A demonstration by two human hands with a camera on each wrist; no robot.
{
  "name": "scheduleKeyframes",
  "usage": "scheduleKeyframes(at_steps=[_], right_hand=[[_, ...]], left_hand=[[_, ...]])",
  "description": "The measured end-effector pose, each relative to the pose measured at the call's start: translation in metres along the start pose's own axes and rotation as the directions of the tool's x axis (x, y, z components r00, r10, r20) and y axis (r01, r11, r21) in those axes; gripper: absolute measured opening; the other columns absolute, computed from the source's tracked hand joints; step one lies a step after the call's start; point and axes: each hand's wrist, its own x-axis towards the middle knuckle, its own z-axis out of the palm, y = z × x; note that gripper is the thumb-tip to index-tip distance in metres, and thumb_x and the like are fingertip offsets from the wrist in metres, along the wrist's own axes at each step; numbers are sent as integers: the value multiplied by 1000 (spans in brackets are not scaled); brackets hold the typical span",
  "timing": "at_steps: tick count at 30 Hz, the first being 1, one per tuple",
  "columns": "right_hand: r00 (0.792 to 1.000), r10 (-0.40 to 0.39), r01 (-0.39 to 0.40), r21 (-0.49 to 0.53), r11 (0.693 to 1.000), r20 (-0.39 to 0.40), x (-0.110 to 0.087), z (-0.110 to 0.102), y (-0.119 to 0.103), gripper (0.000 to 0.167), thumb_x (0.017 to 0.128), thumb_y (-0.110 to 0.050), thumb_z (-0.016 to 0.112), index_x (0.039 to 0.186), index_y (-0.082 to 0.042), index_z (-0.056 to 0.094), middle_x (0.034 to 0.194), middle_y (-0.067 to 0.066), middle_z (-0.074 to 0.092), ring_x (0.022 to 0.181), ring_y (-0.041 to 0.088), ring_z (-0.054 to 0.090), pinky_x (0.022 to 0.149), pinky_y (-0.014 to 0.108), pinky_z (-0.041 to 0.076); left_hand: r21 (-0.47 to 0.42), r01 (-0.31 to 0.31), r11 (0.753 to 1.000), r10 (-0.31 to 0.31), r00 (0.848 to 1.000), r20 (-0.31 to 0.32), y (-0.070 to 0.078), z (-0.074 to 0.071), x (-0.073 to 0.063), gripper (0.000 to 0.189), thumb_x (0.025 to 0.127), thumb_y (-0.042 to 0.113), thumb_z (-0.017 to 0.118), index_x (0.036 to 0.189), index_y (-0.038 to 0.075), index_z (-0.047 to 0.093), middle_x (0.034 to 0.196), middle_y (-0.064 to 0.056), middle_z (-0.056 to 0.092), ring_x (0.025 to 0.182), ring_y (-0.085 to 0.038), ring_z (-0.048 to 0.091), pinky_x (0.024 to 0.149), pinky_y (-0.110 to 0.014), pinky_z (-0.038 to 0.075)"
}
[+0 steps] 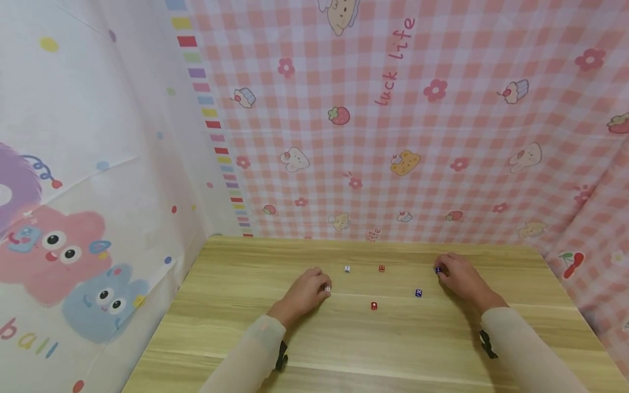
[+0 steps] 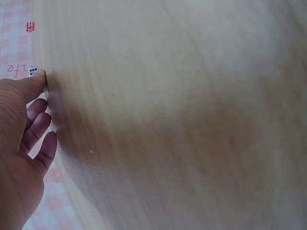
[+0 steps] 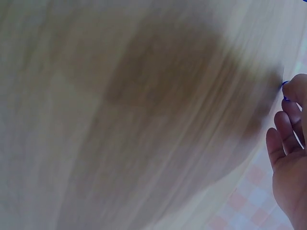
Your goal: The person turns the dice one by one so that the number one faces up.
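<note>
My left hand (image 1: 306,290) pinches a white die (image 1: 327,289) at the tabletop, its thumb hiding most of it in the left wrist view. Farther back and to the right sits a second white die (image 1: 346,269), also seen with blue pips (image 2: 33,71) beyond the thumb. On the right, a dark blue die (image 1: 438,270) is held between the thumb and fingers of my right hand (image 1: 462,279); only its blue edge (image 3: 285,84) shows in the right wrist view. Another blue die (image 1: 419,293) lies nearer me. Two red dice lie between the hands, one at the back (image 1: 381,268), one closer (image 1: 374,306).
The wooden table (image 1: 344,355) ends at the back against a pink checked cloth (image 1: 314,180) with cartoon prints. At the left hangs a white cloth (image 1: 123,207) with cartoon figures. Dark bands (image 1: 282,356) sit at both wrists.
</note>
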Motion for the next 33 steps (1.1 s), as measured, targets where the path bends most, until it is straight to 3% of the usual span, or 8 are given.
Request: scheduleKeyframes(at_steps=[15,24,33], right_hand=[[999,-25,24,-23,999,-32,-3,2,-7,13,87,1,71,99,-2,75,103,17,63,97,39,62,88,57,51],[1000,4,-4,-5,1000,-6,-6,2,-2,21,90,-5,73,110,0,69,109,17,64,105,41,61,94,60,49],[999,38,-39,40,998,9,-8,2,-1,13,92,-3,72,103,-4,65,105,16,67,107,39,61,95,60,49]], left_hand=[[-8,0,1000,0,1000,-16,0,0,-1,7,97,24,74,100,18,71,99,5,59,93,-12,53,87,-31,52],[-8,-1,1000,1,1000,-17,-1,1,0,8,97,24,75,100,18,71,99,5,59,94,-12,53,87,-31,52],[2,-2,1000,2,1000,-4,1,0,0,8,97,24,74,101,17,71,99,5,59,93,-12,53,88,-31,51]])
